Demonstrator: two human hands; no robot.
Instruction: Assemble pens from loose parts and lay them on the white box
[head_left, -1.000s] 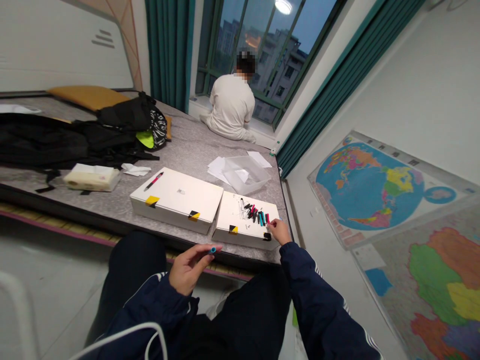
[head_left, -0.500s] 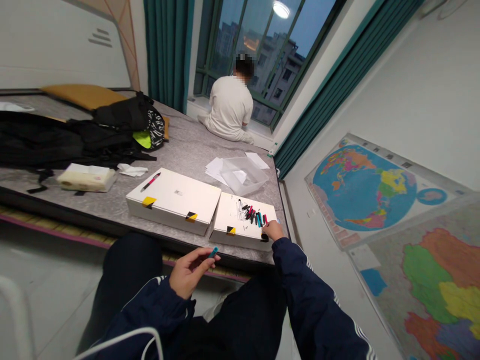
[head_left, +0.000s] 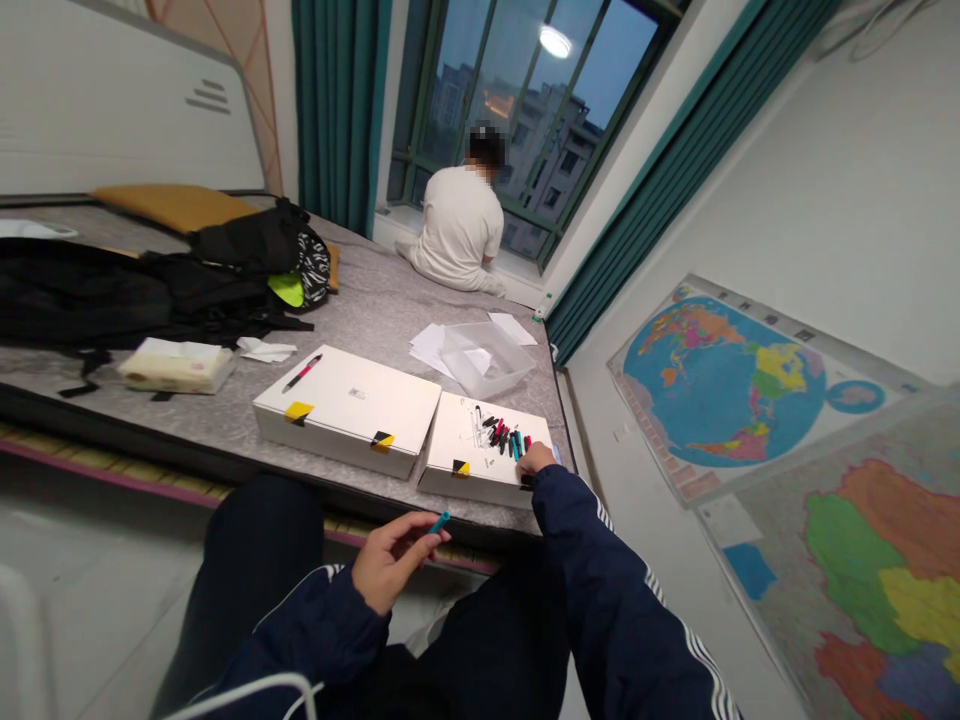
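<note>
My left hand [head_left: 394,555] hovers over my lap, its fingers pinched on a small teal pen part [head_left: 439,521]. My right hand [head_left: 535,458] rests curled on the near right corner of a small white box [head_left: 465,448], right beside a pile of several black, red and teal pen pieces [head_left: 504,434]. What its fingers hold, if anything, is hidden. A larger white box [head_left: 352,404] lies to the left with a red pen [head_left: 302,372] on top.
Both boxes sit on a grey platform [head_left: 375,310]. Behind them are a clear plastic tub [head_left: 486,354], white papers, a tissue pack [head_left: 174,364] and black bags [head_left: 150,280]. A person [head_left: 459,222] sits facing the window. Maps [head_left: 727,375] lie at the right.
My right hand has drawn slightly nearer along the small box's right corner. My left hand still pinches the teal piece. The view has shifted a little.
</note>
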